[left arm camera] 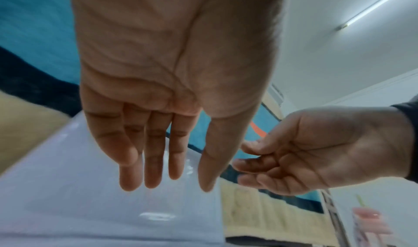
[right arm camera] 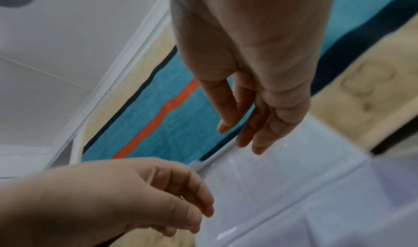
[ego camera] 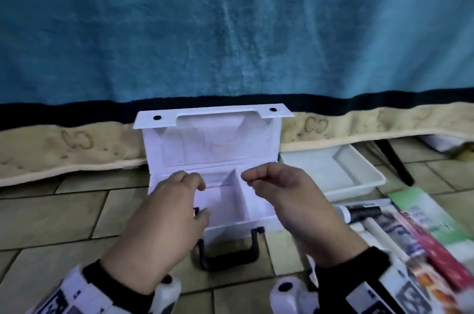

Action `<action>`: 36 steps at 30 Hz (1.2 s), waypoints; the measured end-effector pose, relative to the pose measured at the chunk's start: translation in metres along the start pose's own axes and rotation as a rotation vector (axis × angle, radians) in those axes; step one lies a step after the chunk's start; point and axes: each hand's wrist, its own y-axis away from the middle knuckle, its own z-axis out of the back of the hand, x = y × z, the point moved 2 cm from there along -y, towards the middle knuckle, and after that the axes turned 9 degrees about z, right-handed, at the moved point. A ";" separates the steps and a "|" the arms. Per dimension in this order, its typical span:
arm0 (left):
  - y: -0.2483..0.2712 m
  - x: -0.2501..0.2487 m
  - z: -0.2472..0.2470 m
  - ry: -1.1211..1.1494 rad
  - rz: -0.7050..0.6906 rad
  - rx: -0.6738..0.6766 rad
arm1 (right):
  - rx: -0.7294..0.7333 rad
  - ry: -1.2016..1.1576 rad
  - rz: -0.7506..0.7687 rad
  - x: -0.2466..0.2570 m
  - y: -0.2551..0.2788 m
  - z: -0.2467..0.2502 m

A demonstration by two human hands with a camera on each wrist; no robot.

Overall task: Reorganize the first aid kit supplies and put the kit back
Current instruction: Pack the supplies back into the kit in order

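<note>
The white first aid kit [ego camera: 256, 219] stands open on the tiled floor, its lid [ego camera: 210, 144] upright against the hanging blanket. Its two visible compartments look empty. A black handle [ego camera: 230, 254] lies at its front. My left hand [ego camera: 198, 195] hovers over the left compartment with relaxed fingers [left arm camera: 156, 170] and holds nothing. Over the right compartment my right hand [ego camera: 250, 181] hangs with loosely curled fingers [right arm camera: 260, 136], also without anything in it. Supplies lie on the floor at the right: a black-and-white tube [ego camera: 359, 212], a white tube [ego camera: 379, 234], a green box [ego camera: 431, 213] and a red packet [ego camera: 441, 249].
A white plastic tray [ego camera: 341, 172] sits on the floor right of the kit, partly under the bed. A blue, red and beige blanket [ego camera: 230, 44] hangs behind the kit. A dark leg [ego camera: 395, 162] stands at the far right. Bare tiles [ego camera: 64, 216] lie to the left.
</note>
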 end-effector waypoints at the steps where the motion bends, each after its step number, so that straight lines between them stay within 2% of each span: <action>1: -0.001 -0.011 0.000 0.009 -0.042 0.000 | -0.049 -0.009 -0.010 0.002 0.008 0.016; 8: -0.010 -0.104 -0.035 0.025 -0.249 0.097 | -0.389 0.189 -0.036 -0.024 0.062 0.150; 12: -0.024 -0.161 -0.068 -0.146 -0.347 0.178 | -0.485 0.371 -0.072 -0.043 0.079 0.216; 18: -0.050 -0.227 -0.118 -0.356 -0.414 0.352 | -0.335 0.731 -0.195 -0.091 0.083 0.275; 26: -0.042 -0.252 -0.152 -0.583 -0.379 0.378 | 0.012 0.956 -0.271 -0.116 0.088 0.274; 36: -0.046 -0.257 -0.164 -0.719 -0.314 0.398 | 0.084 1.015 -0.284 -0.122 0.081 0.270</action>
